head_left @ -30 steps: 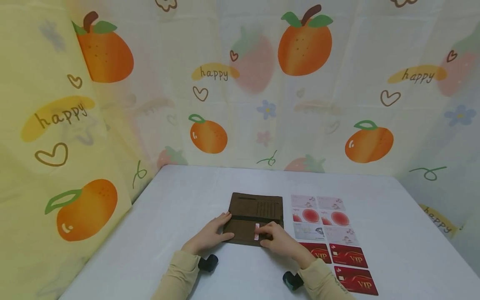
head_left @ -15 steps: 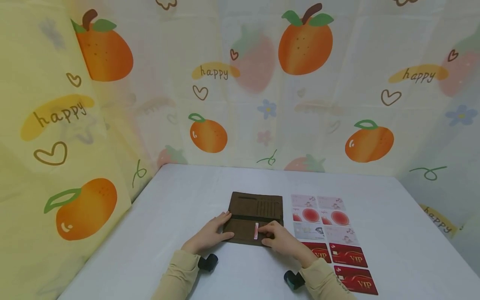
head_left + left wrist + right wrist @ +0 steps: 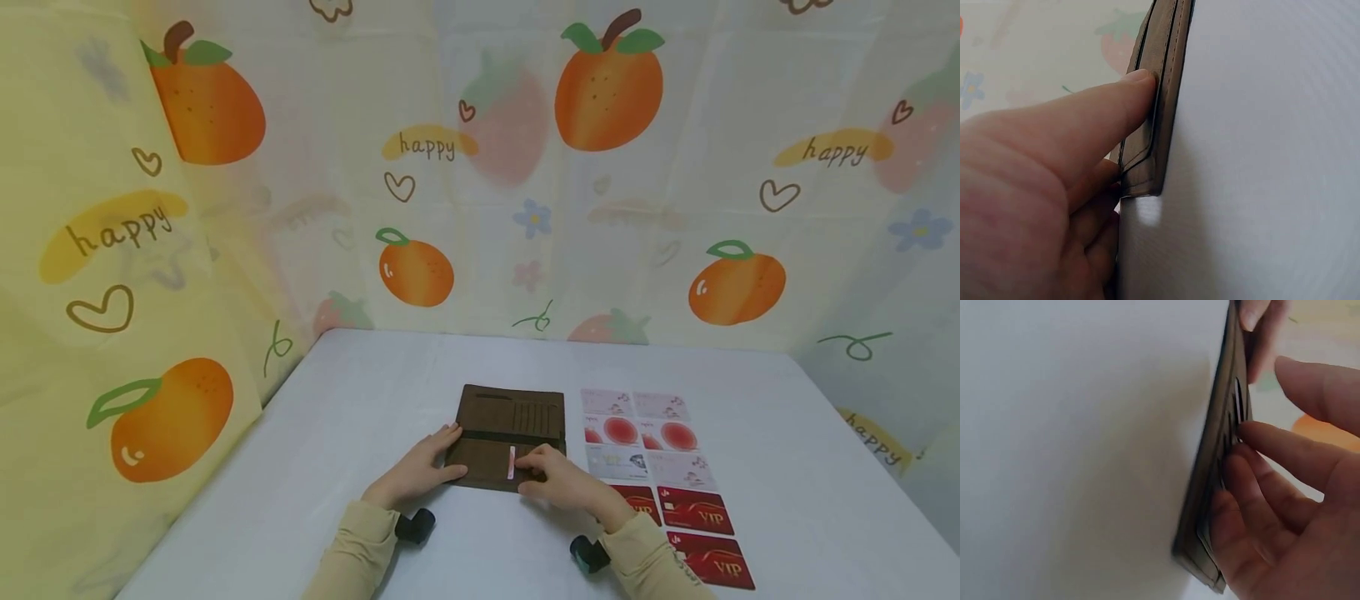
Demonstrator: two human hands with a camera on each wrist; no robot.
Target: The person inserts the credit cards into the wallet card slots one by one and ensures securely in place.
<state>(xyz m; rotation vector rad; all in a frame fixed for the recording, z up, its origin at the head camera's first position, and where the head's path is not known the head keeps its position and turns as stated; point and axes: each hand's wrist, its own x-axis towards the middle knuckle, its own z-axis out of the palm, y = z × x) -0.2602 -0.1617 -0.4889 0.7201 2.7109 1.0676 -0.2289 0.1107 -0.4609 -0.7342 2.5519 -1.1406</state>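
A brown wallet (image 3: 474,408) lies unfolded on the white table, card slots on its far half. A narrow pink-and-white strip of a card (image 3: 512,463) shows at the near half; most of that card is hidden in a slot. My left hand (image 3: 416,468) rests at the wallet's left side. In the left wrist view its thumb (image 3: 1110,103) presses on the wallet, other fingers at the edge. My right hand (image 3: 558,479) has fingertips on the near half, beside the card strip. In the right wrist view, the thumb (image 3: 1319,390) stands off the wallet while the other fingers touch it.
Right of the wallet, several cards lie in two columns: pale pink cards (image 3: 662,406), cards with a red circle (image 3: 679,436), a grey-white card (image 3: 617,462) and red VIP cards (image 3: 696,510). A fruit-printed curtain (image 3: 487,225) surrounds the table's (image 3: 375,375) back and sides.
My right fingertips have shifted slightly against the card strip, and the thumb has moved a little. The strip sits marginally further left and looks slimmer. My left hand stays in place.
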